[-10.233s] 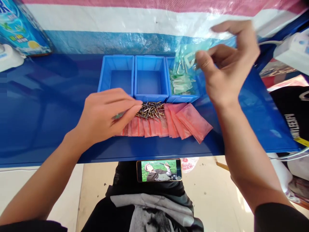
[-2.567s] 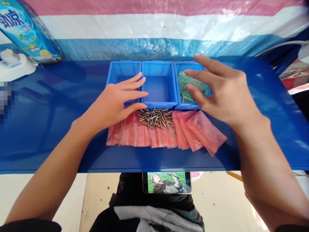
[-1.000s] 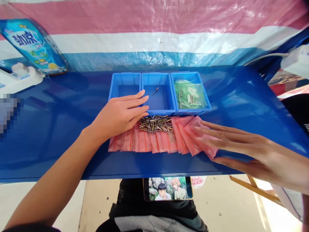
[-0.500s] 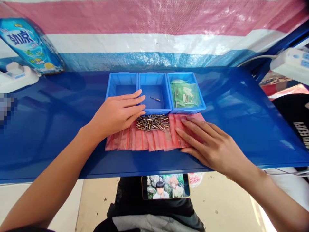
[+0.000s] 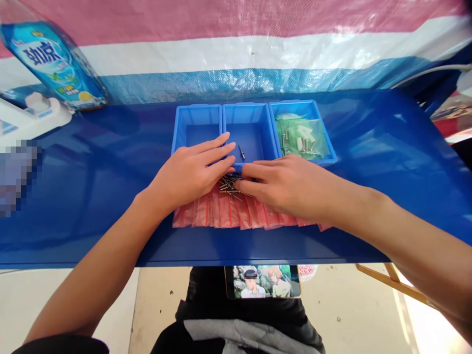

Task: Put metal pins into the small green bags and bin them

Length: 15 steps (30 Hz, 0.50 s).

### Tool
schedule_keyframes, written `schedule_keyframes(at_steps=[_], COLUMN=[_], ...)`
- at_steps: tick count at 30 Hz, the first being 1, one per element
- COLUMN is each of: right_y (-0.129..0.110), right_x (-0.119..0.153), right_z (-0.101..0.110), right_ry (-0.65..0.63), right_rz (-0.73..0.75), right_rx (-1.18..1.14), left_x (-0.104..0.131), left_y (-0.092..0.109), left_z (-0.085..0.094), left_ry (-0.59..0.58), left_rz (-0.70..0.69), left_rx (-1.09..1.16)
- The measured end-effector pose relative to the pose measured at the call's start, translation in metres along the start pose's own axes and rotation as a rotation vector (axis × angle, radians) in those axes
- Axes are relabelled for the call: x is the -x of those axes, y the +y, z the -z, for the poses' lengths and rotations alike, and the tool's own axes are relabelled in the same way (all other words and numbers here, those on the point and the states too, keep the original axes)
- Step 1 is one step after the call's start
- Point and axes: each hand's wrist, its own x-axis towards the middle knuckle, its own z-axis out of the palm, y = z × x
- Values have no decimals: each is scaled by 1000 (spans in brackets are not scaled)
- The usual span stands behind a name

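Observation:
A pile of metal rivets point(image 5: 229, 183) lies on a row of red plastic zip bags point(image 5: 224, 214) in front of the blue bins. My left hand point(image 5: 195, 169) is open, its fingers stretched over the front of the left bin point(image 5: 201, 118) and the middle bin point(image 5: 247, 118), beside the pile. A single rivet point(image 5: 241, 152) lies in the middle bin. My right hand point(image 5: 285, 182) reaches across the bags with its fingers curled closed on rivets at the pile; its fingertips are partly hidden.
The right bin point(image 5: 330, 158) holds a green bag point(image 5: 306, 140) of screws and white pieces. A blue detergent pouch point(image 5: 55, 64) and a white power strip point(image 5: 37, 120) stand at the left. On my lap lies a phone point(image 5: 262, 282), below the blue table's point(image 5: 110, 246) front edge.
My right hand has moved left from the right-hand bags to the rivet pile, and its fingers have curled. The rivet in the middle bin has turned. My left hand stays put by the bins.

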Motion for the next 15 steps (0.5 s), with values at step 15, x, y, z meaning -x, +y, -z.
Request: schedule_keyframes(at_steps=[15], right_y=[-8], right_x=[19], right_z=[-6], right_ry=[777], right_rz=[-589], right_rx=[-789], left_x=[1], left_y=[-3], left_z=[-3], left_ry=[64], left_rz=[39], left_rx=[101])
